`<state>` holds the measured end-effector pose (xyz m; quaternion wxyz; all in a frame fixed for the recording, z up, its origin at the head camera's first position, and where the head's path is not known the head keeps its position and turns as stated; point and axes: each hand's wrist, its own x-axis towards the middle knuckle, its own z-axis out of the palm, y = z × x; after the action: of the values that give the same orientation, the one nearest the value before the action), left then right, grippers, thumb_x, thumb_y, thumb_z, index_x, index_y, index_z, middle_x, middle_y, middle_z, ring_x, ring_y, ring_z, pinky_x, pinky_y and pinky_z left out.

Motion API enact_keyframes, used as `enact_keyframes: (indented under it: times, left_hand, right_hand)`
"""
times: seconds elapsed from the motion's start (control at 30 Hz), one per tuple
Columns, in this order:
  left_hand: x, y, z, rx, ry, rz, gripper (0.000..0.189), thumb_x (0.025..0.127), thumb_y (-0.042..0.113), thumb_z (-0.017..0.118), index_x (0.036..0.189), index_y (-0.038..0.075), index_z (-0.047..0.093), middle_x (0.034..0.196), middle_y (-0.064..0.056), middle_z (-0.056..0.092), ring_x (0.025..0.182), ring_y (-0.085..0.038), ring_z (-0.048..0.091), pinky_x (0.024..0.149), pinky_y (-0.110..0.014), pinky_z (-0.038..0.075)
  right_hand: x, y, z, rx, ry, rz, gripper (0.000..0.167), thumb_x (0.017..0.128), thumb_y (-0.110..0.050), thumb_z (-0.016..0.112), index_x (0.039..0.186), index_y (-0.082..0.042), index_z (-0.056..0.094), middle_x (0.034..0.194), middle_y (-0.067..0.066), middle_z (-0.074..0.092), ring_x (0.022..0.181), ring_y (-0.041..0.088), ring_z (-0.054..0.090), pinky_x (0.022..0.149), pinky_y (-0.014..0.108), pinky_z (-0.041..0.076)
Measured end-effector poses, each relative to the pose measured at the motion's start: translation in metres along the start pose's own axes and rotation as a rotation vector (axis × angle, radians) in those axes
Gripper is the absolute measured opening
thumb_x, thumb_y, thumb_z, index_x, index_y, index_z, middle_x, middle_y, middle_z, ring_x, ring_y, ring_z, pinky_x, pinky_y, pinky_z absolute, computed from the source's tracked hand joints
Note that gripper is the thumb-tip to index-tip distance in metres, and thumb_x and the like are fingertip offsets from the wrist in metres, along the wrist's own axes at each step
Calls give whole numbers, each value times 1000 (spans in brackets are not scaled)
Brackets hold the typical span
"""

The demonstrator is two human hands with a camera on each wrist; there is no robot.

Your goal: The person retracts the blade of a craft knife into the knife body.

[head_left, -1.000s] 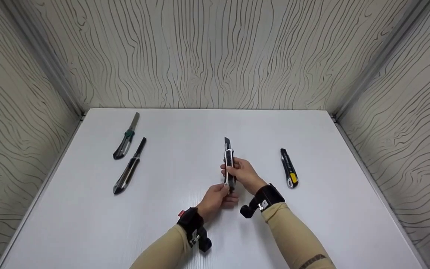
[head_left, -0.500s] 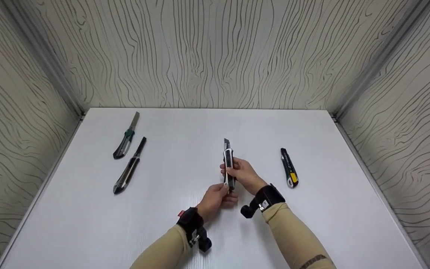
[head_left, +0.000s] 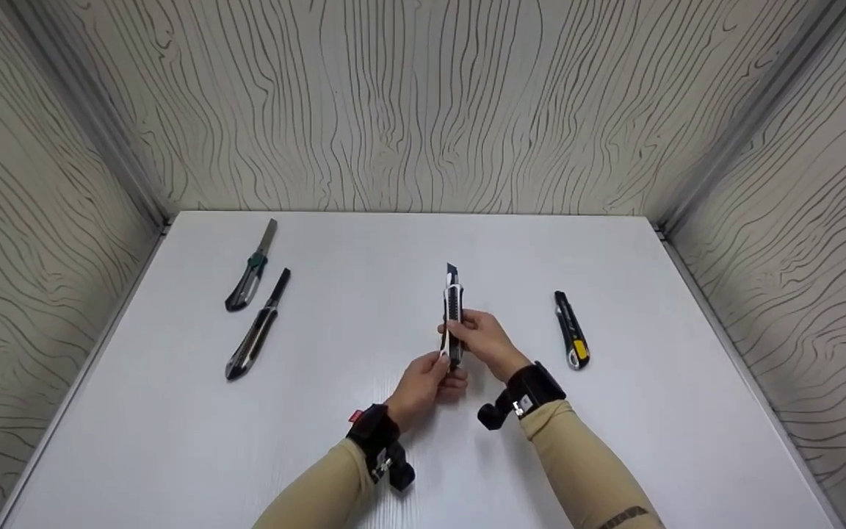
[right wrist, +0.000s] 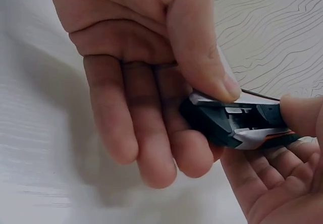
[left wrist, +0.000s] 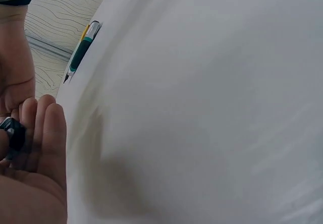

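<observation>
Both hands hold one snap-off utility knife [head_left: 454, 305] over the middle of the table, its blade out and pointing away. It has a black and silver-white body with thin red-orange edging. My left hand [head_left: 418, 387] pinches the butt end; in the right wrist view the left thumb [right wrist: 207, 57] presses on it while the other fingers spread below. My right hand [head_left: 493, 343] grips the middle of the handle, thumb on its upper face. In the left wrist view only the dark butt of the knife [left wrist: 14, 133] shows at the left edge, between the hands.
At the left of the white table [head_left: 364, 308] lie a green and black utility knife [head_left: 248, 275] and, nearer, a longer dark one [head_left: 258, 330]. A smaller black knife with a yellow patch [head_left: 572, 330] lies right of the hands. Wood-patterned panels [head_left: 408, 110] enclose the table.
In the head view the held knife has shifted slightly up and to the right, its blade tip leaning a little more rightward. Both hands keep their hold; the other knives stay put.
</observation>
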<state>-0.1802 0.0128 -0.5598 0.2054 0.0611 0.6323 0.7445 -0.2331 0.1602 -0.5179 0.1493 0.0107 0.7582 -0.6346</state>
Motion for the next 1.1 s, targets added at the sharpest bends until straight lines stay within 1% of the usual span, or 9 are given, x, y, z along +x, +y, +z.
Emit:
enact_keyframes:
  times: [0.1, 0.2, 0.3, 0.4, 0.53, 0.67, 0.77, 0.87, 1.1]
  left_hand:
    - [1, 0, 0, -14, 8, -8, 35, 106, 18, 38, 116, -12, 53, 102, -19, 70, 89, -21, 71, 86, -40, 59]
    - [1, -1, 2, -46, 14, -34, 37, 106, 19, 37, 119, -13, 51, 106, -22, 70, 92, -24, 72, 86, -40, 59]
    - [0, -2, 3, -65, 24, -58, 37, 106, 19, 36, 120, -12, 51, 108, -25, 69, 92, -25, 72, 83, -40, 60]
    - [-1, -2, 4, -79, 25, -67, 36, 106, 18, 36, 118, -13, 53, 109, -27, 69, 92, -25, 72, 84, -40, 60]
    - [-1, -1, 4, -88, 30, -50, 37, 106, 17, 37, 118, -15, 52, 109, -28, 69, 91, -22, 72, 85, -39, 59]
    - [0, -2, 4, -87, 43, -37, 38, 106, 15, 37, 120, -17, 52, 107, -26, 70, 91, -22, 72, 87, -38, 59]
    - [1, -1, 4, -81, 50, -32, 38, 106, 15, 37, 119, -17, 52, 106, -26, 70, 92, -25, 73, 87, -39, 59]
    - [1, -1, 4, -70, 51, -28, 37, 106, 14, 37, 118, -18, 53, 106, -27, 70, 92, -25, 73, 87, -39, 59]
    - [-1, 0, 5, -41, 53, -40, 35, 105, 15, 38, 114, -15, 55, 99, -20, 72, 84, -17, 71, 82, -34, 60]
  right_hand:
    - [1, 0, 1, 22, 13, -8, 33, 100, -14, 53, 122, 10, 56, 112, 20, 70, 89, 12, 65, 83, 25, 54]
    - [1, 2, 2, 39, 20, -12, 35, 100, -13, 53, 125, 11, 54, 112, 20, 69, 91, 12, 66, 84, 26, 55]
    - [0, 3, 4, 45, 29, -6, 34, 100, -12, 53, 126, 10, 54, 112, 18, 70, 92, 12, 66, 84, 26, 55]
    - [0, 4, 5, 51, 38, -7, 34, 100, -12, 53, 126, 9, 54, 111, 15, 70, 92, 13, 65, 83, 26, 54]
    - [0, 3, 7, 80, 41, 0, 33, 100, -12, 52, 128, 6, 53, 110, 14, 70, 93, 14, 65, 80, 24, 53]
    - [0, 2, 9, 117, 23, 37, 33, 101, -15, 51, 130, 1, 51, 108, 12, 71, 92, 14, 68, 77, 24, 54]
    - [0, 1, 9, 132, 10, 50, 36, 101, -16, 51, 133, 3, 49, 107, 11, 71, 91, 12, 68, 76, 24, 55]
    - [0, 1, 7, 149, 0, 42, 39, 101, -14, 51, 133, 8, 47, 109, 13, 70, 91, 12, 68, 77, 23, 55]
    - [1, 2, 6, 170, -15, 51, 38, 101, -10, 50, 131, 12, 47, 109, 14, 69, 91, 13, 69, 80, 25, 56]
